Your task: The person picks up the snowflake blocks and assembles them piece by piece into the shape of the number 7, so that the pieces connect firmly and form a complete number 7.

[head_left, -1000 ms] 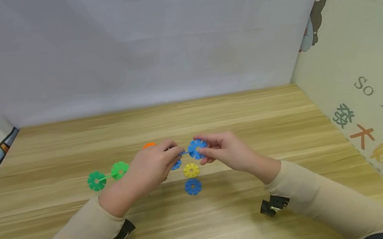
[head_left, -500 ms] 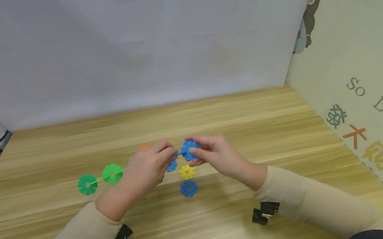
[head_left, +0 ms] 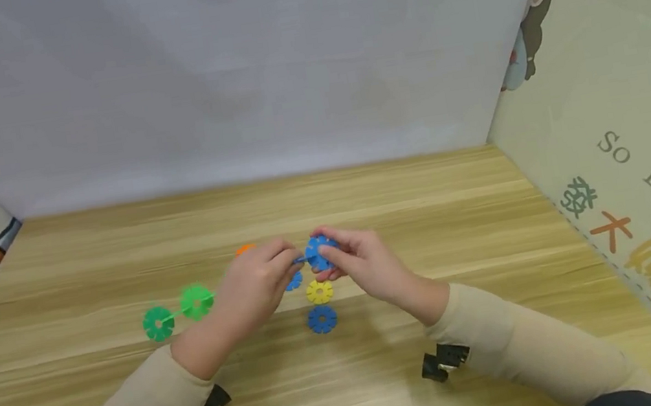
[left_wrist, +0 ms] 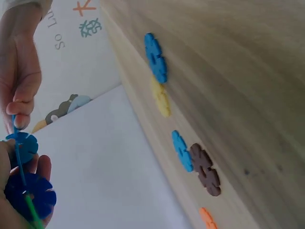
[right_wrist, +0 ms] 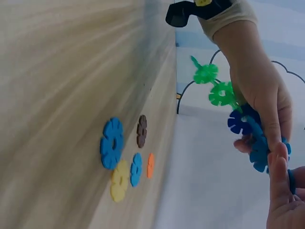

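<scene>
- The left hand (head_left: 255, 279) holds a chain of notched discs above the table (head_left: 327, 390), gripping it by its blue part; the head view shows mostly the back of this hand.
- The right hand (head_left: 364, 256) pinches a blue end disc (head_left: 313, 246) between thumb and fingers, at the right end of the chain.
- Left of the left hand, the chain runs out to a light green disc (head_left: 196, 301) and then a dark green disc (head_left: 158, 323), with a thin link seen edge-on between them.
- Both wrist views show what the head view hides behind the left hand — a dark blue disc (left_wrist: 31, 195) by the fingers, joined to a green piece.
- Loose on the table, a near blue disc (head_left: 322, 319) lies with a yellow disc (head_left: 319, 292) just beyond it.
- Farther and to the left lies a far blue disc (head_left: 294, 281), partly covered in the head view.
- A brown disc (left_wrist: 205, 169) beside it appears only in the wrist views.
- An orange disc (head_left: 244, 248) peeks past the left hand — a mere sliver in the head view, but fuller from the right wrist.
</scene>
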A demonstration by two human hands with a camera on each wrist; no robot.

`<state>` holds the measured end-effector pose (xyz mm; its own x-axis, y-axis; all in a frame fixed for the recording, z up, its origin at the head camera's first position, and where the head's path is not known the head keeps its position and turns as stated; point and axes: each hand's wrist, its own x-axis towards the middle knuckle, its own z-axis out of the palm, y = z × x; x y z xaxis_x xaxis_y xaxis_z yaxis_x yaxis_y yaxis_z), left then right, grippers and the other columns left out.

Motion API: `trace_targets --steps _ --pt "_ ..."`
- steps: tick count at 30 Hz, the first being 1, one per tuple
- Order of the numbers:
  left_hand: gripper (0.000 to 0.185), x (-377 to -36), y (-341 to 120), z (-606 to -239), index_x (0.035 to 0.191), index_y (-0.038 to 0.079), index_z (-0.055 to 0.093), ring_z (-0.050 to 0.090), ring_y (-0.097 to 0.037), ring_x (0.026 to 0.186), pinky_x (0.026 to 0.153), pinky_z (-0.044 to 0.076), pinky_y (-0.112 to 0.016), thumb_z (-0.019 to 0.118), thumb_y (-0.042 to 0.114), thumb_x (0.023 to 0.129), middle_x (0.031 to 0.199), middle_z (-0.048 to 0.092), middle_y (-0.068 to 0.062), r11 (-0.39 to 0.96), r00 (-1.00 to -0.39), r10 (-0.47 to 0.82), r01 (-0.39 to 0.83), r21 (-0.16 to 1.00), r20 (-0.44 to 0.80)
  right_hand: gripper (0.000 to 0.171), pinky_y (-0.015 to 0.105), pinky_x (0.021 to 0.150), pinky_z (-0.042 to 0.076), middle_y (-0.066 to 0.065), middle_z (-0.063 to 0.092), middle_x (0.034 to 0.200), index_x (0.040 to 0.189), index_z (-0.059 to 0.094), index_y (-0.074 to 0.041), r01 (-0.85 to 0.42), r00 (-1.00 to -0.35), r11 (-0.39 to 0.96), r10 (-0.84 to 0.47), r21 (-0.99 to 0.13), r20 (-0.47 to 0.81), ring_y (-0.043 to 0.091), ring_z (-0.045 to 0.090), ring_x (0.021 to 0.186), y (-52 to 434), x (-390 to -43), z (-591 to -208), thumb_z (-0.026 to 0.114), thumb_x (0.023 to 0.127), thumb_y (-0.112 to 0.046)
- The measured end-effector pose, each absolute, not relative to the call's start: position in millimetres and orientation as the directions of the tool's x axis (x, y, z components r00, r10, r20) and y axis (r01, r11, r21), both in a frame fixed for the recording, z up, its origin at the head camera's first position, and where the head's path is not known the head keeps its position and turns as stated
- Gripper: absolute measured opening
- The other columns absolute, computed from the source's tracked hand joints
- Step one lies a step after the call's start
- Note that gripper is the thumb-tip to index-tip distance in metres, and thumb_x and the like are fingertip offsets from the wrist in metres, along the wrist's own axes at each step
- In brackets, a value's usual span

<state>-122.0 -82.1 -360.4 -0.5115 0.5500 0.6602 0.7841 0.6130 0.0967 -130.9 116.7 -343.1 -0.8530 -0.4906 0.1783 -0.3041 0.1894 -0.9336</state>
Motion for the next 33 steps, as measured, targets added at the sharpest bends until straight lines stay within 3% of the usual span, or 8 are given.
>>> trace_targets --steps 4,9,15,18,23,27,30,33 --pt "0.015 -121 -84 -358 0.101 0.001 0.066 0.052 -0.01 0.062 0.054 0.045 -0.022 0.065 0.007 0.088 0.093 0.058 -0.004 0.632 -0.614 0.519 0.744 0.216 0.595 0.035 0.032 0.071 0.054 0.017 0.066 0.089 0.131 0.048 0.004 -0.347 -0.824 0.252 -0.542 -0.904 0.166 0.022 0.066 0.075 117 -138 -333 0.048 0.098 -0.008" --pt "0.031 -120 -88 -338 0.121 0.004 0.059 0.054 -0.013 0.075 0.067 0.048 -0.029 0.055 0.021 0.096 0.104 0.059 -0.006 0.623 -0.761 0.475 0.646 0.442 0.442 0.036 0.03 0.07 0.054 0.013 0.067 0.086 0.132 0.049 0.0 -0.444 -0.798 0.266 -0.551 -0.856 0.243 0.018 0.066 0.072 118 -144 -322 0.05 0.097 -0.008" --pt "0.039 -124 -94 -316 0.131 0.005 0.052 0.057 -0.021 0.102 0.089 0.045 -0.042 0.036 0.026 0.103 0.116 0.06 -0.008 0.481 -0.827 0.493 0.519 0.707 0.271 0.04 0.023 0.055 0.05 0.006 0.067 0.074 0.132 0.049 0.001 -0.696 -0.669 0.288 -0.593 -0.658 0.448 0.012 0.065 0.065 118 -149 -316 0.056 0.093 -0.004" --pt "0.033 -129 -94 -309 0.117 0.007 0.061 0.056 -0.018 0.08 0.073 0.047 -0.034 0.04 0.027 0.102 0.093 0.061 -0.005 0.444 -0.827 0.508 0.492 0.749 0.241 0.042 0.022 0.051 0.047 0.005 0.067 0.072 0.132 0.049 0.002 -0.78 -0.594 0.27 -0.604 -0.565 0.531 0.008 0.064 0.064 115 -150 -311 0.058 0.091 -0.002" --pt "0.023 -133 -96 -304 0.093 0.009 0.062 0.031 -0.016 0.051 0.05 0.029 -0.027 0.045 0.023 0.1 0.06 0.036 -0.003 0.403 -0.838 0.496 0.455 0.794 0.228 0.047 0.022 0.049 0.043 0.002 0.065 0.073 0.135 0.044 0.002 -0.796 -0.583 0.273 -0.588 -0.541 0.56 0.005 0.062 0.065 111 -149 -305 0.059 0.092 -0.006" --pt "0.023 -133 -104 -301 0.093 0.006 0.06 0.033 -0.017 0.051 0.049 0.031 -0.027 0.045 0.023 0.1 0.061 0.037 -0.004 0.409 -0.866 0.427 0.44 0.8 0.258 0.049 0.024 0.057 0.049 0.005 0.067 0.085 0.139 0.039 0.002 -0.703 -0.668 0.295 -0.587 -0.647 0.457 0.009 0.063 0.07 112 -151 -310 0.057 0.093 -0.008" --pt "0.025 -132 -111 -296 0.099 0.003 0.06 0.039 -0.018 0.056 0.052 0.035 -0.027 0.045 0.022 0.1 0.068 0.043 -0.007 0.395 -0.882 0.354 0.443 0.805 0.312 0.046 0.026 0.065 0.051 0.005 0.068 0.094 0.137 0.043 -0.002 -0.597 -0.728 0.412 -0.637 -0.688 0.251 0.011 0.064 0.076 115 -154 -322 0.055 0.095 -0.014" --pt "0.026 -130 -118 -291 0.105 -0.001 0.06 0.046 -0.018 0.065 0.058 0.041 -0.025 0.044 0.019 0.101 0.079 0.051 -0.01 0.358 -0.88 0.285 0.465 0.81 0.379 0.041 0.026 0.074 0.05 0.003 0.066 0.102 0.134 0.049 -0.005 -0.575 -0.694 0.568 -0.719 -0.589 -0.016 0.012 0.063 0.086 115 -157 -342 0.055 0.096 -0.02"
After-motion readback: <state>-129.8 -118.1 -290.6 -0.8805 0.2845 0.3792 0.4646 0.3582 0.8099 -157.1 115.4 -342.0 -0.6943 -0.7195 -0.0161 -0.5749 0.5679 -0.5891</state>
